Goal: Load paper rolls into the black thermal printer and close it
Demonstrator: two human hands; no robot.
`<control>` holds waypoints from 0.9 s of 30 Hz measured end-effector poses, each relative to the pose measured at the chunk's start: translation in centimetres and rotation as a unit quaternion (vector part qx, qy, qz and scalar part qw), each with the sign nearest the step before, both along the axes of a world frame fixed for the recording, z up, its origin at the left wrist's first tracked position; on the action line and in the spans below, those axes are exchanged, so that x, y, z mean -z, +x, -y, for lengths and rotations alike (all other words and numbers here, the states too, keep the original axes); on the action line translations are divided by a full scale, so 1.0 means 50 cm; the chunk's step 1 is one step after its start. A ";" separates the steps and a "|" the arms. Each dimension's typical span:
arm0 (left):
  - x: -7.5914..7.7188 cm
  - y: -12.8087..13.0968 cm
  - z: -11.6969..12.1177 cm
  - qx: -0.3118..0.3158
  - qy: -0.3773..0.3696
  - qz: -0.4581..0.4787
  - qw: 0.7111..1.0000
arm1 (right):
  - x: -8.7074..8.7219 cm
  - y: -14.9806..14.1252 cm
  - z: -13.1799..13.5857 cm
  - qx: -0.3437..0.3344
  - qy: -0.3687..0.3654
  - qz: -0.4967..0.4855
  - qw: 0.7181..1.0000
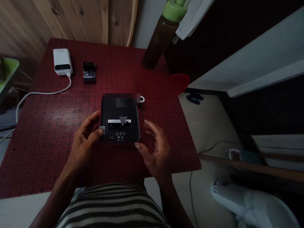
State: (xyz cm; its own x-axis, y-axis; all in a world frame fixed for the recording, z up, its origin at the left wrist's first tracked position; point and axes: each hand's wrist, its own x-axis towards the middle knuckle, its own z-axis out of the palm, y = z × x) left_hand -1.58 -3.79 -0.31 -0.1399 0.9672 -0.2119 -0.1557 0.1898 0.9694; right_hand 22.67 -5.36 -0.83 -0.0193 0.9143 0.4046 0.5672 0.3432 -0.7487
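Observation:
A flat black square device lies in front of me, its upper face carrying a white warning label, a dark slot and small printed marks. Its exact kind I cannot tell. My left hand grips its left edge, the thumb on the near left corner by a small pale grey patch. My right hand is just off the right side, with thumb and fingers spread and nothing between them. Touching or close to the device's far right corner is a small white ring.
On the red patterned table lie a white power bank with a white cable and a small black item with a silvery front. A tall dark bottle with a green cap stands at the back right. Slippers lie on the floor.

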 end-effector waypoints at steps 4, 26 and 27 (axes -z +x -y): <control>-0.005 0.004 -0.007 -0.007 -0.003 -0.009 1.000 | 0.055 -0.012 0.021 -0.001 -0.072 -0.013 0.997; -0.012 0.030 -0.006 -0.034 -0.003 -0.005 0.999 | 0.084 -0.045 0.021 0.000 -0.085 -0.010 0.996; -0.012 0.030 -0.006 -0.032 -0.004 -0.004 0.999 | 0.086 -0.047 0.021 0.001 -0.085 -0.008 0.996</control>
